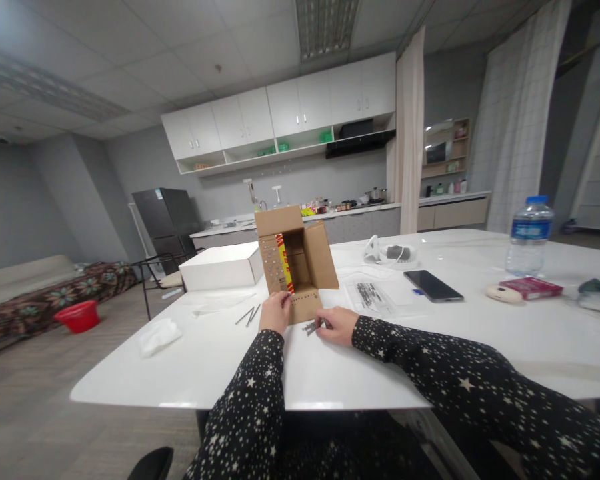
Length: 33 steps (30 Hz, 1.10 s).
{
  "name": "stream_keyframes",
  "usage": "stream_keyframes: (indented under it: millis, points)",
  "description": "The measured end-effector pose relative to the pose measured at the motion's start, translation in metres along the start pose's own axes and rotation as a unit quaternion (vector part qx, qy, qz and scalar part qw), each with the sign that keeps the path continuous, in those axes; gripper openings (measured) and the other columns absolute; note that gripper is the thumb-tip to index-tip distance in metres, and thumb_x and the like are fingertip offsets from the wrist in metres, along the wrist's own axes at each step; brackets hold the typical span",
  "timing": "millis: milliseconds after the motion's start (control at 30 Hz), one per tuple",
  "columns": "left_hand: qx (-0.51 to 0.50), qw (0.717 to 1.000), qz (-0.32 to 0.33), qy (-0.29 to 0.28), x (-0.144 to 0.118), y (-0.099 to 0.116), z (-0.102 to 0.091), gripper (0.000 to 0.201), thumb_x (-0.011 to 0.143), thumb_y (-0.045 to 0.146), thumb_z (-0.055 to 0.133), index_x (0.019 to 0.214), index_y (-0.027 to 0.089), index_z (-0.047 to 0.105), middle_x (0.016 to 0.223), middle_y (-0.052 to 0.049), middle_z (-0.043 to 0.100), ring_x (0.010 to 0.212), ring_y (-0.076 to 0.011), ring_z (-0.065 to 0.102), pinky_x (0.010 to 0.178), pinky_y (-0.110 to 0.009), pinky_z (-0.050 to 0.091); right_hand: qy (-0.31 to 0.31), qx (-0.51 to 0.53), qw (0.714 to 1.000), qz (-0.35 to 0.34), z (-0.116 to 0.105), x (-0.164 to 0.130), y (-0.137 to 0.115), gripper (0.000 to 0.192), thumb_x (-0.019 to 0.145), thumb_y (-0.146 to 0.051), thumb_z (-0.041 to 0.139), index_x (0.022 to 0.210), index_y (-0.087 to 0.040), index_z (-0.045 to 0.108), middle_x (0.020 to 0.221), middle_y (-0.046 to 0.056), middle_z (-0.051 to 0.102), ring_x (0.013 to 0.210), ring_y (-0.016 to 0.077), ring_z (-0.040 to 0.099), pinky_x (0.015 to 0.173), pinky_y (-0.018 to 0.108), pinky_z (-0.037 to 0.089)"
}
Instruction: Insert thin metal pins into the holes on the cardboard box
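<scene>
An open cardboard box (316, 248) stands on the white table, its opening facing me and its flaps spread. Small metal heads dot the left flap, which has a red and yellow tape strip (285, 263); a row of small dark holes or heads crosses the lower flap (304, 307). My left hand (276, 312) is at the lower left of the box, fingertips pinched by the lower flap; what they hold is too small to make out. My right hand (337, 325) rests on the table just right of the lower flap, fingers closed on small metal screws (309, 328).
Two or three long screws (250, 315) lie left of my left hand, near a crumpled tissue (160, 336). A white box (220, 267) stands behind. To the right are a clear tray (373, 297) of screws, a phone (433, 285) and a water bottle (529, 235).
</scene>
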<state>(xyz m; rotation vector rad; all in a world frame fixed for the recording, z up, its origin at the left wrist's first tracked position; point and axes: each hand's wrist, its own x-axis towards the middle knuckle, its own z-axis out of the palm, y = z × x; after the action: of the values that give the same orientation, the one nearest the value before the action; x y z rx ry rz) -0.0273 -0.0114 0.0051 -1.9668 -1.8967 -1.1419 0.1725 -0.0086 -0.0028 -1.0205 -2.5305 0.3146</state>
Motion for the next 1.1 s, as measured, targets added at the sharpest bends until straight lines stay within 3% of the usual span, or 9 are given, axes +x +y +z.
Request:
stream_keyframes:
  millis: [300,1100]
  points:
    - [0.050,0.998,-0.019,-0.021,0.000,-0.004,-0.001,0.021,0.084,0.025,0.049,0.088,0.017,0.068,0.084,-0.006,0.065,0.077,-0.0156,0.059,0.076,-0.027,0.045,0.008,0.002,1.000,0.000,0.001,-0.001,0.001,0.018,0.073,-0.029,0.054,0.086,-0.021,0.064,0.059,-0.002,0.057,0.055,0.0106,0.045,0.052,0.022,0.027]
    - [0.020,0.998,-0.042,-0.033,0.001,-0.010,0.004,0.015,0.076,0.016,0.053,0.086,0.017,0.064,0.086,-0.005,0.061,0.078,-0.0146,0.058,0.079,-0.028,0.046,0.005,0.003,1.000,0.001,0.000,0.000,0.001,0.019,0.073,-0.030,0.054,0.087,-0.020,0.064,0.060,-0.002,0.058,0.054,0.0104,0.046,0.052,0.022,0.028]
